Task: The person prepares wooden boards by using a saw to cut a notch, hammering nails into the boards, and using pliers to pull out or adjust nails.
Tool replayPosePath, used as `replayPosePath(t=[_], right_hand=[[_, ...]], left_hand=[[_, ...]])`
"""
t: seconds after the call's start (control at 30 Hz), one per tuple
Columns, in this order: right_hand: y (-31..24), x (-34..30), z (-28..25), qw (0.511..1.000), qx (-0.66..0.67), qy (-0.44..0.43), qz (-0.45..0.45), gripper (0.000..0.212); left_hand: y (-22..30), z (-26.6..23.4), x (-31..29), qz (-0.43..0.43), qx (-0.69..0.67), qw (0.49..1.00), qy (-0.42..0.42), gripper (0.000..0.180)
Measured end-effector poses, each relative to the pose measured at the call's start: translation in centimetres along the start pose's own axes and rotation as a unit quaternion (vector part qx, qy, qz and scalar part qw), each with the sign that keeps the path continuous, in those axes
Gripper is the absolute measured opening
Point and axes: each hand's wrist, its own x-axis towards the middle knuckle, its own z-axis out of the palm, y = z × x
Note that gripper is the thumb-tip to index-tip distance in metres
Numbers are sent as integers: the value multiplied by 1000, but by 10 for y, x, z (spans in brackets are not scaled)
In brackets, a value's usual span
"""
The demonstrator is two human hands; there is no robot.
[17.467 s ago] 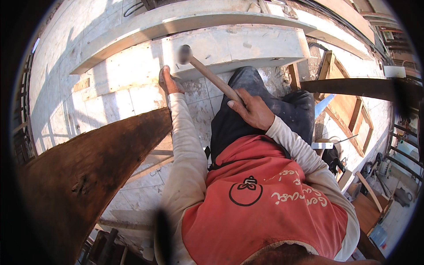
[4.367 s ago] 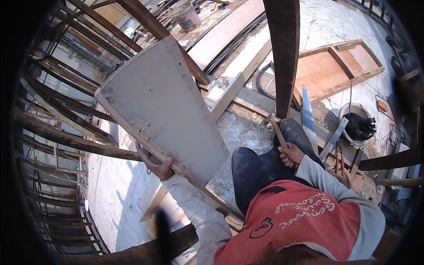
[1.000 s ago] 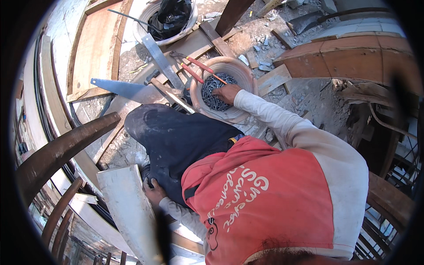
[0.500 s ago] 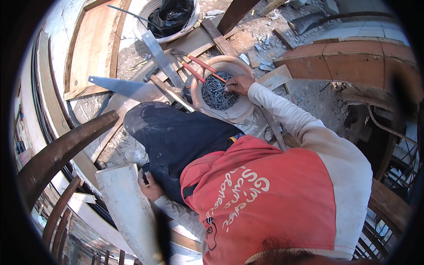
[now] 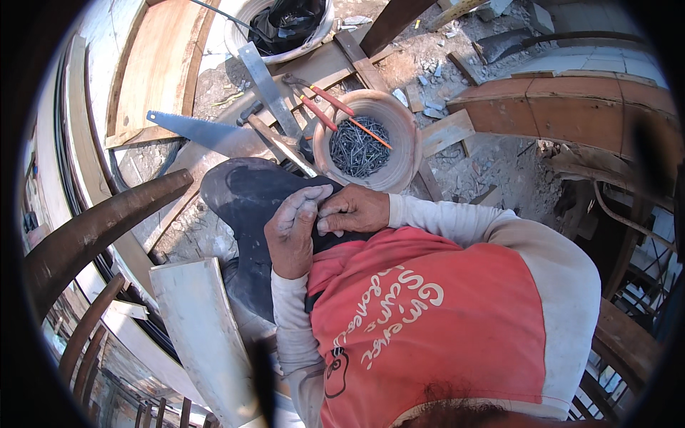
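My left hand (image 5: 294, 232) and my right hand (image 5: 353, 212) meet over my lap, fingertips bent together. Both are closed in a pinch; whatever lies between the fingers is too small or hidden to make out. Just beyond them stands a round, pale tub (image 5: 409, 146) with many loose nails (image 5: 355, 151) inside. An orange pencil (image 5: 372, 134) lies over the nails. Pincers with red handles (image 5: 332, 98) rest on the tub's left rim. Left of the tub is a wooden-handled hammer (image 5: 282, 146).
A handsaw (image 5: 196, 132) and a flat metal strip (image 5: 267, 85) lie on boards to the left. Farther off, a white tub (image 5: 237, 41) holds a black plastic bag (image 5: 292, 25). A pale board (image 5: 200, 321) stands near my left side. Curved brown bars (image 5: 107, 225) rise at left; rubble covers the ground.
My right hand has left the nails and come back to my lap. My left hand has risen from beside my leg to meet it. The pencil now lies across the nails.
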Motion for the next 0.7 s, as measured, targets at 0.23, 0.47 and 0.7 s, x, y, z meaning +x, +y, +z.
replayPosePath(t=[0.23,0.47,0.7], right_hand=[[65,5,-67,969,19,201,142,29],[150,38,-88,857,-432,235,155,39],[168,50,-78,816,-459,268,228,36]], left_hand=[[-19,-23,-25,9,-260,956,135,16],[-33,-51,-36,-26,-253,939,230,21],[-34,-53,-33,-38,-209,951,223,23]])
